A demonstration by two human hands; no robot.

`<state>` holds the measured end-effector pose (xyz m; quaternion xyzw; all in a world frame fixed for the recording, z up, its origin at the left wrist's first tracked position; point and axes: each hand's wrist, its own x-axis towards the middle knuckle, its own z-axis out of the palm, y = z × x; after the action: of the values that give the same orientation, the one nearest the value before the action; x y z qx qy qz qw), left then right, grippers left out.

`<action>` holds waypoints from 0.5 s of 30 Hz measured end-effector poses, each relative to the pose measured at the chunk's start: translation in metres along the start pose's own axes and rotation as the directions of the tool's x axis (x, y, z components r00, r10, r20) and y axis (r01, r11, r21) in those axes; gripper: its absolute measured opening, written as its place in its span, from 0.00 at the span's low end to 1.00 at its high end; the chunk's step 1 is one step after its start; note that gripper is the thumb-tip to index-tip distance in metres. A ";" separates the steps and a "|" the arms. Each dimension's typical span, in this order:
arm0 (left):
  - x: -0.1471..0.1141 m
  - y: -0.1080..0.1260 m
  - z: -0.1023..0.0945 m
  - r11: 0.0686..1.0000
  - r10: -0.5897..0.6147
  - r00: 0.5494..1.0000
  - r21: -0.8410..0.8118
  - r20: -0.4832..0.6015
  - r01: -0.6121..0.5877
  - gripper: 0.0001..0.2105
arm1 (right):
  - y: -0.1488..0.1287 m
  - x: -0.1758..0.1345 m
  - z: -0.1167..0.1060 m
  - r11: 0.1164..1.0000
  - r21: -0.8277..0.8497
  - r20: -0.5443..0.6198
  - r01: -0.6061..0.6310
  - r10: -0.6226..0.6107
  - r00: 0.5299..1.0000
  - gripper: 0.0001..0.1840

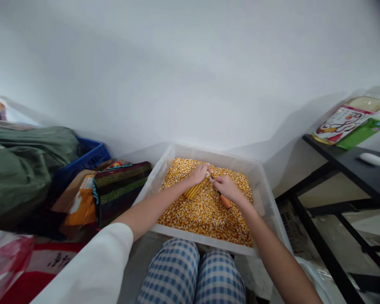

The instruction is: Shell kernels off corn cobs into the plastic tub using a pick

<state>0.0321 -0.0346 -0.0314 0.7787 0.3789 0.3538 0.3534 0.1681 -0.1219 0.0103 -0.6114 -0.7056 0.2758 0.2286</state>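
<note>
My left hand [199, 174] is closed around an ear of corn [194, 191], whose yellow kernel rows show below the fingers. In my right hand [226, 187] is a slim tool with an orange handle [225, 202]; its thin dark shaft points up and left, close to the top end of the ear. Whether its tip touches the ear I cannot tell. Both hands are over a translucent plastic bin [270, 202] that holds a deep layer of loose corn kernels [205, 217]. The bin stands just in front of my knees.
A white wall [190, 76] rises behind the bin. To the left are a blue crate [96, 153], green cloth [31, 164], a striped mesh bag [123, 188] and a brown package [80, 202]. On the right, a black table [351, 158] carries a bottle [345, 120], a green box [362, 133] and a white oval object [372, 159].
</note>
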 end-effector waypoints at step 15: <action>-0.021 0.019 0.022 0.893 0.141 0.889 0.332 0.436 -0.304 0.20 | 0.014 -0.009 -0.013 0.993 -0.074 0.430 -0.095 0.117 0.895 0.09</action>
<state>0.0464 -0.0670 -0.0328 0.9278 0.2676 0.1427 0.2171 0.1885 -0.1281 0.0111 -0.5781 -0.7112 0.3985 0.0349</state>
